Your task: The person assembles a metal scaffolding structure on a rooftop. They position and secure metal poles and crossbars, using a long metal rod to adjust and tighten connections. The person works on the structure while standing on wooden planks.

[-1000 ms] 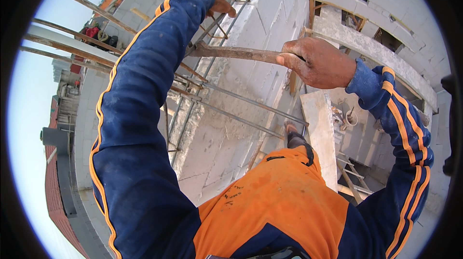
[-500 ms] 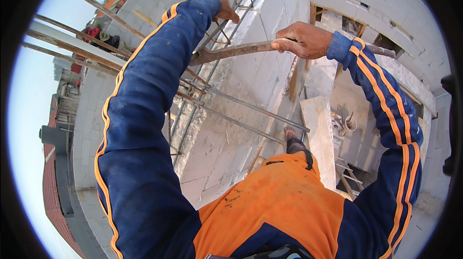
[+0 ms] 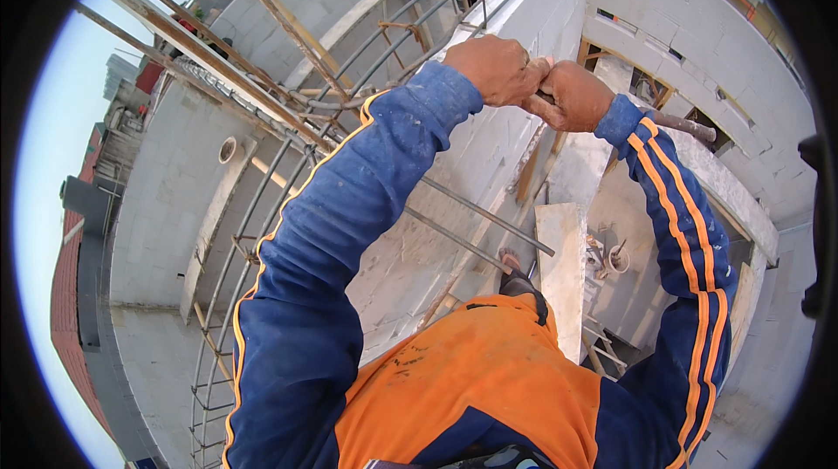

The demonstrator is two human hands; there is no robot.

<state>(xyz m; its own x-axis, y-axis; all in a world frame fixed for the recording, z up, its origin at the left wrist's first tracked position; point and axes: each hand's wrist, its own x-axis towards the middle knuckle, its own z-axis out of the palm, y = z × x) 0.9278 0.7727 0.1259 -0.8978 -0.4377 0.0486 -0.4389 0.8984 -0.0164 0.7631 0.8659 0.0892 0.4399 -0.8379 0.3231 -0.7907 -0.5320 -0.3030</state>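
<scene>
A long, rusty metal bar [image 3: 685, 126] runs through my right hand [image 3: 578, 98], its far right end sticking out past my wrist. Right beside it, my left hand [image 3: 496, 70] is closed on the same bar, the two fists touching. My left forearm hides much of the bar's other side. Below and left of my hands lies a cage of steel rebar [image 3: 371, 50] along the top of a pale block wall [image 3: 515, 20]. Two straight rebar ends [image 3: 489, 216] stick out under my left forearm toward the right.
Wooden poles [image 3: 209, 41] cross at the upper left. A pale board [image 3: 560, 273] stands by my foot [image 3: 511, 260]. Lower down to the right sits a white bucket [image 3: 618, 260]. More block walls [image 3: 690, 15] rise at the right, and a drop opens on the left.
My left hand has left the rebar cage and moved right, onto the bar beside my right hand. The view has shifted, showing more rebar cage at left.
</scene>
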